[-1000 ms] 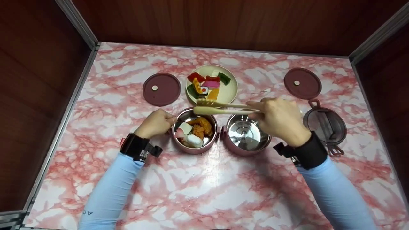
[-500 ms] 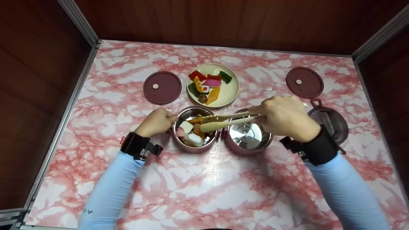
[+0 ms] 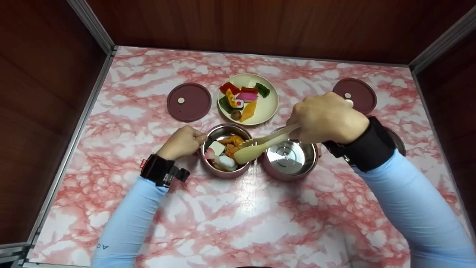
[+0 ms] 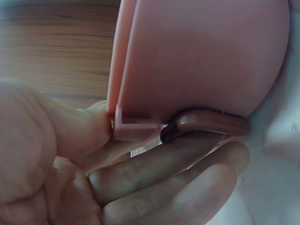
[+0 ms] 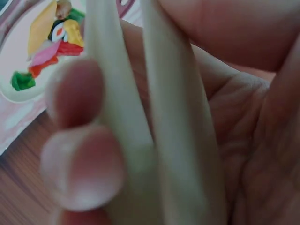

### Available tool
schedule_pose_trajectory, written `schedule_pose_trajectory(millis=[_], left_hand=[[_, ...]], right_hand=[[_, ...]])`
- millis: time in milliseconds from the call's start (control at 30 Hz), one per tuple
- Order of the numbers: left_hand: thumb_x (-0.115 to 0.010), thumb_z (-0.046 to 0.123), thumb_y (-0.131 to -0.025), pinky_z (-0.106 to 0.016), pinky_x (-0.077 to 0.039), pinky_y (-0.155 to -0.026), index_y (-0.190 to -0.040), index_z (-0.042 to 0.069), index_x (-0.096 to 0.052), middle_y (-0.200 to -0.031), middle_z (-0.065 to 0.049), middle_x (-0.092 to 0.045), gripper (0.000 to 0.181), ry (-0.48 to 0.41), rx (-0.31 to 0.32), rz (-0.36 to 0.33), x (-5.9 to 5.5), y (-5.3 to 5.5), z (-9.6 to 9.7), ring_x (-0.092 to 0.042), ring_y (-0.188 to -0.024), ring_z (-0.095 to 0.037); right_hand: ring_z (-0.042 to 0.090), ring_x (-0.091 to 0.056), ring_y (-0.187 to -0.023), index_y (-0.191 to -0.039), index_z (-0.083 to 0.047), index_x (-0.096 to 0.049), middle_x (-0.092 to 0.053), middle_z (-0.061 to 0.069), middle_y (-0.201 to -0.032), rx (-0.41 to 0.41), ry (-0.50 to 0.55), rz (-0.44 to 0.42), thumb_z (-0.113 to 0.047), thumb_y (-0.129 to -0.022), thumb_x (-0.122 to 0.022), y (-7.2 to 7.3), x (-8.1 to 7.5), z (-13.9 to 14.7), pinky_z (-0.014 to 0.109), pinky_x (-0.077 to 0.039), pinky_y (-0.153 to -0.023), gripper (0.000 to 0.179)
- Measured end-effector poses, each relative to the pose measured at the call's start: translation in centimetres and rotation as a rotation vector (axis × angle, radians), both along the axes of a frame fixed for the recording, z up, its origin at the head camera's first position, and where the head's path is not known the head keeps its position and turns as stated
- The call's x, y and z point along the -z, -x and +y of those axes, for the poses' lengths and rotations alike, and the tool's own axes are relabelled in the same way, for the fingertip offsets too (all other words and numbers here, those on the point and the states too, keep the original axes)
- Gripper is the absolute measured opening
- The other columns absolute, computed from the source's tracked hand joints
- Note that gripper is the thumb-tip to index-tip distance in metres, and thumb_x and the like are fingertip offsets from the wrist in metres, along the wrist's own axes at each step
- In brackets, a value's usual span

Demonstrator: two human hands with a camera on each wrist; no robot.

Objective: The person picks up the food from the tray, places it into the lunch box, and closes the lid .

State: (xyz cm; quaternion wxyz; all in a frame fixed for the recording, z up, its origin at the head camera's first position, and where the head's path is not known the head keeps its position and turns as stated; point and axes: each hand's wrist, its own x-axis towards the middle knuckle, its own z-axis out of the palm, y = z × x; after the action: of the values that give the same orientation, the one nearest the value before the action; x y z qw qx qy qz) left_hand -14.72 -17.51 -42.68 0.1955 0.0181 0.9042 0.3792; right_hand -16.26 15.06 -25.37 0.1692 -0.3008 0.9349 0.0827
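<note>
My left hand grips the left side of a pink steel-lined pot, thumb at the rim. In the left wrist view, its fingers curl by the brown handle. Fried-chicken-like pieces, a white block, a white oval piece and a pink piece lie inside. My right hand holds pale yellow tongs, fingers wrapped round both arms in the right wrist view. The tongs' tips, slightly apart, overlap the pot's right part beside the chicken; whether they pinch a piece, I cannot tell.
A second pink pot, bare steel inside, stands at the right under the tongs. Behind is a cream plate of colourful toy-like food. Maroon lids lie left and right of it. My right wrist partly covers a dark round container.
The tongs have come down from above the first pot's far rim to its right inside. My right hand has since moved up and away, tilting them. My left hand stays put.
</note>
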Motion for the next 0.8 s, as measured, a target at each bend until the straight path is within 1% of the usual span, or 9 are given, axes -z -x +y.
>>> schedule_pose_trajectory(millis=[100,167,267,333,433,500,567,700,800], left_hand=[[-0.058,0.027,-0.100,-0.030,-0.042,-0.058,-0.103,0.010,-0.078,-0.061,0.001,-0.053,0.027,0.003,0.009,0.013,0.0,0.0,0.0,-0.047,-0.057,-0.013],[-0.059,0.027,-0.100,-0.030,-0.042,-0.058,-0.098,0.009,-0.079,-0.063,-0.002,-0.056,0.027,0.003,0.014,0.026,0.0,0.0,0.0,-0.048,-0.056,-0.013],[-0.059,0.027,-0.100,-0.030,-0.042,-0.057,-0.087,0.009,-0.078,-0.065,-0.004,-0.060,0.029,0.006,0.017,0.043,0.0,0.0,0.0,-0.049,-0.055,-0.013],[-0.059,0.027,-0.100,-0.030,-0.043,-0.056,-0.078,0.008,-0.074,-0.062,-0.003,-0.058,0.032,0.010,0.012,0.044,0.0,0.0,0.0,-0.049,-0.055,-0.013],[-0.059,0.027,-0.100,-0.030,-0.042,-0.056,-0.073,0.010,-0.070,-0.057,0.001,-0.051,0.034,0.016,0.010,0.038,0.1,0.0,0.0,-0.049,-0.054,-0.013],[-0.059,0.027,-0.100,-0.030,-0.043,-0.056,-0.073,0.010,-0.070,-0.056,0.002,-0.049,0.034,0.015,0.010,0.033,0.1,0.0,0.0,-0.049,-0.055,-0.013],[-0.059,0.027,-0.100,-0.030,-0.043,-0.055,-0.075,0.010,-0.072,-0.056,0.003,-0.049,0.033,0.009,0.011,0.028,0.1,0.1,0.0,-0.049,-0.054,-0.013],[-0.059,0.027,-0.100,-0.030,-0.043,-0.056,-0.087,0.009,-0.077,-0.058,0.003,-0.051,0.029,0.000,-0.003,0.005,0.0,0.1,0.0,-0.049,-0.056,-0.013],[-0.059,0.027,-0.099,-0.030,-0.044,-0.058,-0.096,0.010,-0.078,-0.061,0.002,-0.054,0.026,-0.006,-0.014,-0.009,0.0,0.1,0.0,-0.050,-0.058,-0.014]], right_hand=[[0.019,-0.056,-0.066,-0.085,-0.030,-0.073,-0.061,-0.003,-0.074,0.004,0.006,0.001,-0.036,-0.082,-0.072,0.1,0.0,-0.1,0.046,-0.044,-0.049,0.007],[0.019,-0.057,-0.066,-0.087,-0.031,-0.075,-0.062,-0.002,-0.075,-0.004,0.022,0.021,-0.035,-0.081,-0.073,0.1,0.2,0.0,0.047,-0.044,-0.047,0.008],[0.021,-0.058,-0.066,-0.090,-0.030,-0.076,-0.062,-0.001,-0.074,-0.059,0.053,0.077,-0.032,-0.079,-0.074,0.0,0.5,0.0,0.048,-0.044,-0.047,0.012],[0.022,-0.058,-0.067,-0.093,-0.028,-0.077,-0.062,0.000,-0.073,-0.090,0.071,0.110,-0.030,-0.077,-0.076,0.0,0.7,-0.1,0.049,-0.045,-0.050,0.016],[0.023,-0.056,-0.064,-0.090,-0.024,-0.077,-0.060,0.001,-0.070,-0.119,0.080,0.144,-0.030,-0.076,-0.078,-0.3,0.9,-0.3,0.049,-0.046,-0.054,0.015],[0.024,-0.054,-0.060,-0.084,-0.024,-0.076,-0.058,0.001,-0.066,-0.136,0.066,0.186,-0.028,-0.075,-0.078,-0.6,0.8,-0.6,0.048,-0.046,-0.051,0.010],[0.024,-0.050,-0.055,-0.074,-0.022,-0.071,-0.054,0.002,-0.061,-0.160,0.033,0.247,-0.021,-0.075,-0.075,-1.0,0.6,-0.9,0.046,-0.045,-0.048,0.004],[0.025,-0.046,-0.051,-0.061,-0.018,-0.056,-0.048,0.002,-0.056,-0.198,-0.019,0.338,-0.015,-0.074,-0.069,-1.7,0.4,-1.5,0.042,-0.043,-0.043,0.018],[0.025,-0.045,-0.052,-0.062,-0.018,-0.054,-0.048,0.003,-0.057,-0.191,-0.031,0.328,-0.017,-0.075,-0.070,-2.0,0.3,-1.6,0.042,-0.043,-0.044,0.021]])
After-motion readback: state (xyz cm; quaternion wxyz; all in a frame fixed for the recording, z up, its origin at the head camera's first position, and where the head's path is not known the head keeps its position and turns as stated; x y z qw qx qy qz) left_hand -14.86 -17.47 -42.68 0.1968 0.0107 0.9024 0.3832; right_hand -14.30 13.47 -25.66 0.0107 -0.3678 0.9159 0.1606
